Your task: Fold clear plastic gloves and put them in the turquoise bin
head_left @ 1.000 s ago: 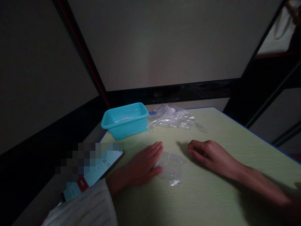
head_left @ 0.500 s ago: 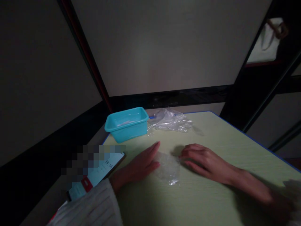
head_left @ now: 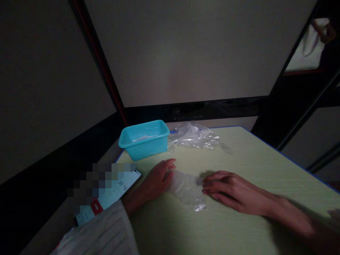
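A thin clear plastic bag [head_left: 188,189] lies crumpled on the pale green table between my hands. At its left edge is my left hand [head_left: 158,180], fingers bent and thumb drawn in, closed on the film. My right hand [head_left: 231,189] rests palm down at the opposite edge, fingers loosely bent and slightly apart, the tips touching or just beside the plastic. Beyond them, a heap of clear plastic [head_left: 195,136] sits near the far edge of the table. Left of that heap stands a turquoise plastic basket [head_left: 148,147] with something pale inside.
A phone [head_left: 117,191] with a lit screen lies by my left forearm, partly under the grey sleeve [head_left: 101,230]. Blue edging borders the table [head_left: 255,156]. Cabinet panels [head_left: 186,53] rise behind it, and a white bag [head_left: 308,46] sits on a shelf at upper right.
My left hand has shifted slightly left and its fingers have bent inward. The plastic between my hands looks a little wider spread. My right fingers have separated slightly.
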The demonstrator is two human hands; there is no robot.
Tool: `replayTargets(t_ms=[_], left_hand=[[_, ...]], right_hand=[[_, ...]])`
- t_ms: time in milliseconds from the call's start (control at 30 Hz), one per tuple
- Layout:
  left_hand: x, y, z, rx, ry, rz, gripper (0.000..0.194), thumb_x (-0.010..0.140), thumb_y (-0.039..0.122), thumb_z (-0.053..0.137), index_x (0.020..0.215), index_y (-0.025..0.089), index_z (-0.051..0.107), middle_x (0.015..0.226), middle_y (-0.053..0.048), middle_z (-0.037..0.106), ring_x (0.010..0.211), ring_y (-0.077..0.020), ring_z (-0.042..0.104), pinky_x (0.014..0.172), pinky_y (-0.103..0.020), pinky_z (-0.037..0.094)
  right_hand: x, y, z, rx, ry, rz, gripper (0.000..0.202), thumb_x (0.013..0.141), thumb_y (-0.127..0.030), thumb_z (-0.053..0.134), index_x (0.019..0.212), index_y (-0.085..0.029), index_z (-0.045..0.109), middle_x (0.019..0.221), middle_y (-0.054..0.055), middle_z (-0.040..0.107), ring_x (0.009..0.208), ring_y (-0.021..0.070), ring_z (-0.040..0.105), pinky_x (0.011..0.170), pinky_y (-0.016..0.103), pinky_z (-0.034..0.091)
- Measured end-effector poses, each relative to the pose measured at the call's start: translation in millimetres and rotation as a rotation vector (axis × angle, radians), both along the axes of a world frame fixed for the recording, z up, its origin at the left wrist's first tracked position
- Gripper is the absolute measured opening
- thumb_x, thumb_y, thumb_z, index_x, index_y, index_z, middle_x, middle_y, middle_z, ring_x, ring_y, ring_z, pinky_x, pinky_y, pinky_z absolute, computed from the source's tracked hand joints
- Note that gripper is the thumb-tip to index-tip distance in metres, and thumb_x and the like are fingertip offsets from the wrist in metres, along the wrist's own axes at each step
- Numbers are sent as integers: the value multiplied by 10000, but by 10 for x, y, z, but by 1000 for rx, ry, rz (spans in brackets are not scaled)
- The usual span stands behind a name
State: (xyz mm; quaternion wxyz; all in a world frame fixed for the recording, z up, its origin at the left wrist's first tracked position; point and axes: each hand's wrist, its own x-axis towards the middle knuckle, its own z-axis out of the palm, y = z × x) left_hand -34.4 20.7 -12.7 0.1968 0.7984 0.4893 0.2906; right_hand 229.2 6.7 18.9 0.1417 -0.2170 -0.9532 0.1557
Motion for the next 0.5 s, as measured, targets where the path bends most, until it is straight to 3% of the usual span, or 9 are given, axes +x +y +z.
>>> replayTargets(t_ms=[233,500], left_hand=[[15,-29,15,15,30,-18,349,802,169,409,1138,159,501,1033,-95,606,965,-203,565,888,-365,439],[41,-71,18,34,55,-65,352,801,163,398,1135,128,501,1024,-105,603,910,-209,559,855,-363,441]], right_hand=[[47,58,0,14,-7,-40,264,936,-245,370,1074,-167,581,1001,87,650,922,188,587,830,341,464],[115,134,-12,104,-22,-115,334,936,-225,352,1235,-166,490,1034,103,645,914,208,601,808,383,488]])
